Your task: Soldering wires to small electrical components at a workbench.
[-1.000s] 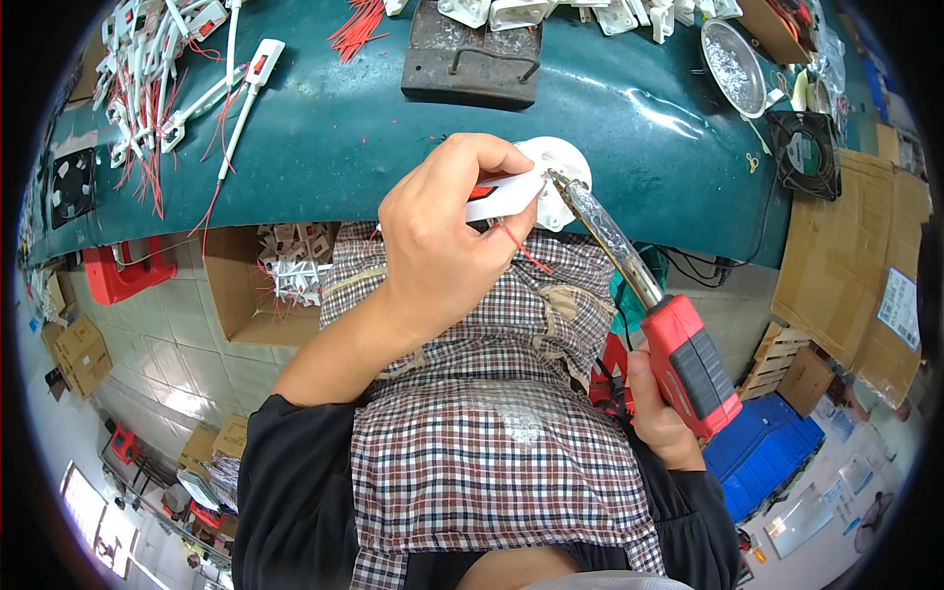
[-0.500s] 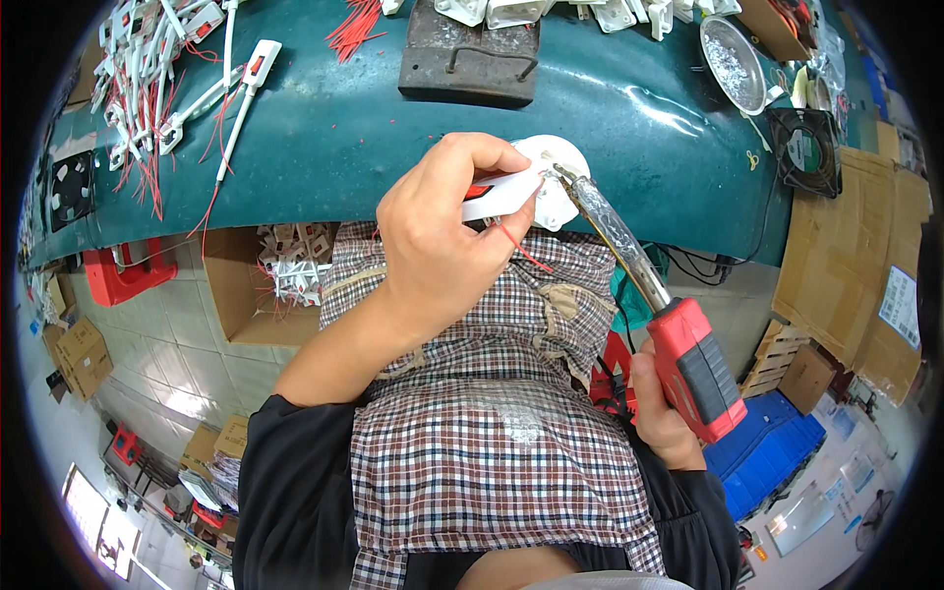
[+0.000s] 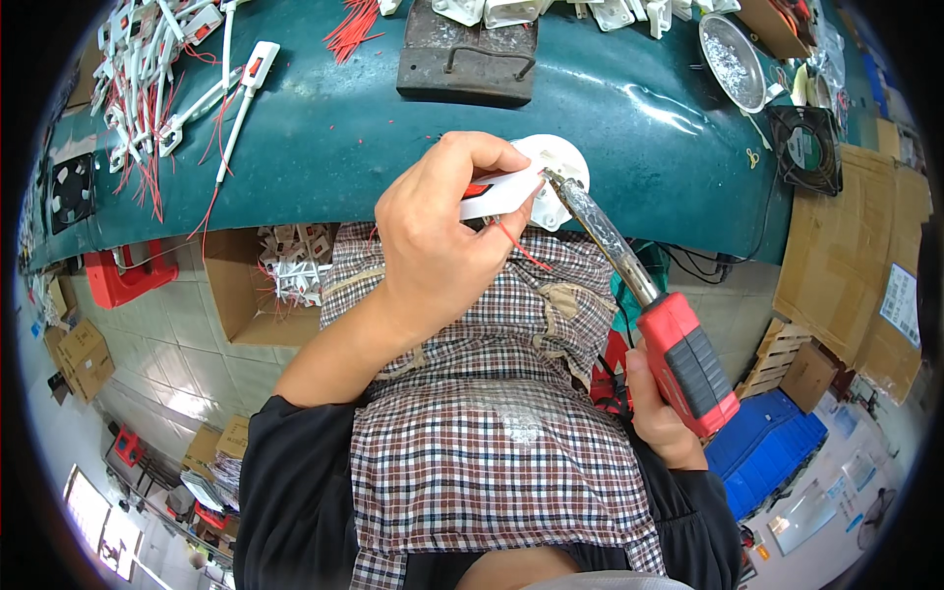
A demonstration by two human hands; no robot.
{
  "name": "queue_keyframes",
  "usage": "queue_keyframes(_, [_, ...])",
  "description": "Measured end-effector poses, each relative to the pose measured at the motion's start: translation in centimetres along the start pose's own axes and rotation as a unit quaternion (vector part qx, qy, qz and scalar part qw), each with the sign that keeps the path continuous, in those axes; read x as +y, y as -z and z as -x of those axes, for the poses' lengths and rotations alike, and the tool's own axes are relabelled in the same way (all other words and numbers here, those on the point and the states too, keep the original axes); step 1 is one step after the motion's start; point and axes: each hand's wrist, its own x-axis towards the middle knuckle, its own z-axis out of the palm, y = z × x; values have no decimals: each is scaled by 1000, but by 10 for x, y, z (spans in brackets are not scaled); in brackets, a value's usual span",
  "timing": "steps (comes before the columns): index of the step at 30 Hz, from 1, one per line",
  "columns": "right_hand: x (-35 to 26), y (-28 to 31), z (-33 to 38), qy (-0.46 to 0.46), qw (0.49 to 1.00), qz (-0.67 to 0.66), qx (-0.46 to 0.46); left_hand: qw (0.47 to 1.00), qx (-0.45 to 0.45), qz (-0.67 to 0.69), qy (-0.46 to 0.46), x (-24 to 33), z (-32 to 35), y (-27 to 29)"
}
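My left hand (image 3: 433, 231) grips a white plastic switch housing (image 3: 498, 197) between thumb and fingers. A red switch shows on its side, and a thin red wire (image 3: 521, 246) hangs below it. Right beside the housing is a round white plastic part (image 3: 572, 157); whether the two are joined, I cannot tell. My right hand (image 3: 664, 418) is closed round the red and black handle of a soldering iron (image 3: 686, 362). Its metal shaft slants up to the left, with the tip at the housing's right end, in front of the round part. The exact contact point is too small to make out.
A dark metal block (image 3: 467, 64) with a wire handle lies on the green tabletop (image 3: 324, 177). White switch assemblies with red wires (image 3: 152, 88) are heaped at the left. A round metal dish (image 3: 731, 64) and a small fan (image 3: 804, 149) stand at the right. Below is an open carton (image 3: 236, 295).
The soldering iron has shifted slightly left, its tip moving to the housing's end. My left hand and the housing have barely moved.
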Motion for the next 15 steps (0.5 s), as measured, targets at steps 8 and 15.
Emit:
queue_keyframes(8, [1, 1, 2, 55, 998, 37, 13, 1000, -6, 2, 0, 0, -2, 1])
queue_keyframes(15, [6, -1, 6, 10, 1000, 3, -1, 1000, -9, 10, 0, 0, -2, 1])
